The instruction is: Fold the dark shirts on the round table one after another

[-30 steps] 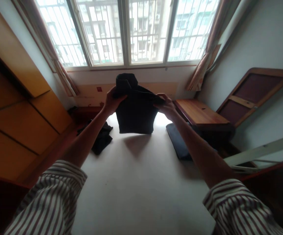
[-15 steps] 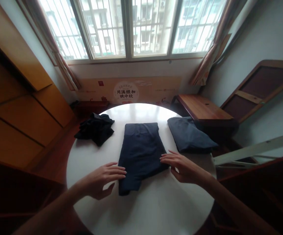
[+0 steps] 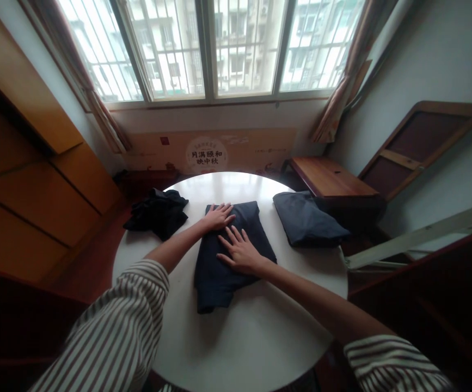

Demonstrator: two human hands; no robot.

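A folded dark blue garment (image 3: 215, 272) lies flat in the middle of the round white table (image 3: 252, 337); its exact kind I cannot tell. Near its far left corner my left hand (image 3: 218, 216) rests flat on the cloth, fingers stretched out. Closer to me, my right hand (image 3: 240, 251) presses on the middle of the same garment with its fingers spread. Neither hand grips anything. Parts of the cloth are hidden beneath both hands and wrists.
A crumpled black garment (image 3: 156, 212) lies at the table's left edge. On the right side sits a folded dark grey garment (image 3: 307, 220). Beyond the table stand a low wooden stand (image 3: 329, 177) and, to the left, wooden cabinets (image 3: 51, 201).
Both hands have moved from the garment's near side edges, forward and inward, onto its upper surface. The garment keeps nearly the same shape. Striped sleeves now show.
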